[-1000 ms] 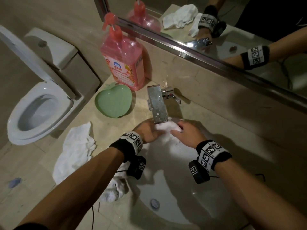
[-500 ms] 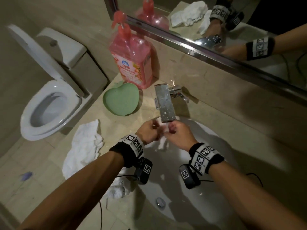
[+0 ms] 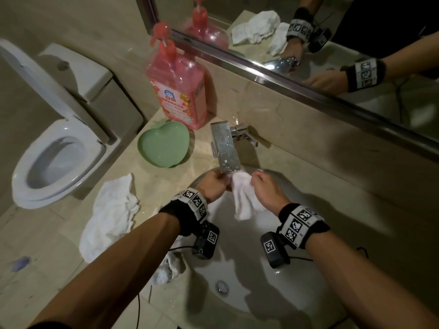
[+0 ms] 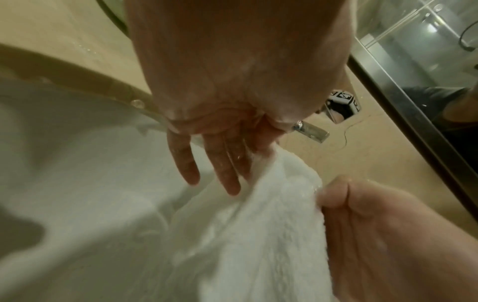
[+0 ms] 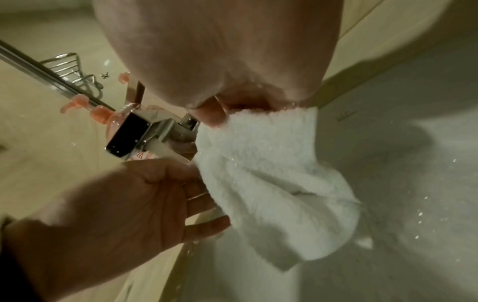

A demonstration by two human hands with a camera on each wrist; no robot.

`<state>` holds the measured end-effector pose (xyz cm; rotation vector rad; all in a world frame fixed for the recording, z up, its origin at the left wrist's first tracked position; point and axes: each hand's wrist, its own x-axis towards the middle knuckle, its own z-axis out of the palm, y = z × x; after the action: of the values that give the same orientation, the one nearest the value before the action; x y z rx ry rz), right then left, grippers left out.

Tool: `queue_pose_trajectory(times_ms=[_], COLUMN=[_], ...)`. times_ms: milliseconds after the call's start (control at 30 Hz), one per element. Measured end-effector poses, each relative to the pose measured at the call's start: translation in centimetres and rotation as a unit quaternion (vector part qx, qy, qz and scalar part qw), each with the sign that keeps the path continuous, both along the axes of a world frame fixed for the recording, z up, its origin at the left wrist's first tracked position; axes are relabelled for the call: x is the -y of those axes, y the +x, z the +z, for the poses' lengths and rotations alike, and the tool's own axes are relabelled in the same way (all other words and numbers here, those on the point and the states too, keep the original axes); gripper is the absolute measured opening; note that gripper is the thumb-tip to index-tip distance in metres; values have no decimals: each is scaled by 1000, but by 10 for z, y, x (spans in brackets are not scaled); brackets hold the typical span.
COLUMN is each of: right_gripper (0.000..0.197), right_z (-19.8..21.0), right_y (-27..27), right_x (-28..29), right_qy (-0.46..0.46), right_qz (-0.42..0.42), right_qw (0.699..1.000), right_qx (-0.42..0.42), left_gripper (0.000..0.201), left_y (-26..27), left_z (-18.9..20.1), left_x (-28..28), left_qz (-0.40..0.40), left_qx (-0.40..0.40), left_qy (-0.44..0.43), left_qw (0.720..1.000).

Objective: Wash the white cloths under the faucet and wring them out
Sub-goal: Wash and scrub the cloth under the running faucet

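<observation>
A wet white cloth (image 3: pixel 244 200) hangs over the sink basin (image 3: pixel 237 302), just below the spout of the chrome faucet (image 3: pixel 225 148). My left hand (image 3: pixel 215 184) pinches its upper left edge. The other fingers (image 4: pixel 186 163) of that hand hang down beside the cloth (image 4: pixel 258 224). My right hand (image 3: pixel 261 184) grips the upper right corner, and in the right wrist view the cloth (image 5: pixel 271 173) drapes down from that hand (image 5: pixel 227 111). A second white cloth (image 3: pixel 111 214) lies crumpled on the counter to the left. A third cloth (image 3: pixel 169 269) lies at the basin's left rim, partly under my left forearm.
A pink soap bottle (image 3: pixel 180 91) and a green heart-shaped dish (image 3: pixel 164 143) stand on the counter left of the faucet. A mirror (image 3: pixel 308 32) runs along the wall behind it. An open toilet (image 3: pixel 54 150) stands at the far left. The drain (image 3: pixel 222 286) sits in the basin's bottom.
The cloth was bunched between my hands under the spout. My hands have moved slightly apart and it now hangs spread open between them.
</observation>
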<state>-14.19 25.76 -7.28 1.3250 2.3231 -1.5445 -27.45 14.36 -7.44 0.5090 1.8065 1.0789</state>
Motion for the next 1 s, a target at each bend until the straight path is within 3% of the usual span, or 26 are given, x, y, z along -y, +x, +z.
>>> queue_pose_trajectory(times_ms=[67, 133, 300, 400, 567, 667, 767, 933, 1000], right_gripper=[23, 17, 21, 22, 21, 45, 59, 56, 43], right_z=[4, 7, 15, 24, 43, 52, 56, 59, 60], right_y=[8, 12, 17, 21, 20, 16, 16, 18, 19], right_x=[-4, -6, -7, -10, -22, -26, -29, -34, -38], right_qy=[3, 5, 10, -10, 8, 46, 51, 46, 46], right_qz=[9, 27, 1, -8, -23, -60, -71, -136, -153], right_qw=[1000, 1000, 999, 998, 998, 995, 995, 987, 985], right_qx=[-1, -14, -36, -57, -65, -59, -53, -65, -62], left_gripper=[19, 12, 7, 7, 36, 40, 35, 31, 32], left_y=[1, 4, 5, -2, -19, -25, -27, -26, -28], left_z=[1, -1, -13, -19, -18, -14, -17, -19, -16], left_x=[-7, -9, -10, -7, -1, 3, 6, 10, 13], left_qz=[19, -12, -48, -33, -79, -176, -210, -177, -150], left_qx=[68, 92, -32, -33, -74, -124, -188, -189, -174], left_qy=[-2, 0, -19, -38, -63, -52, -79, -85, -93], left_qw=[997, 996, 998, 998, 992, 975, 956, 962, 969])
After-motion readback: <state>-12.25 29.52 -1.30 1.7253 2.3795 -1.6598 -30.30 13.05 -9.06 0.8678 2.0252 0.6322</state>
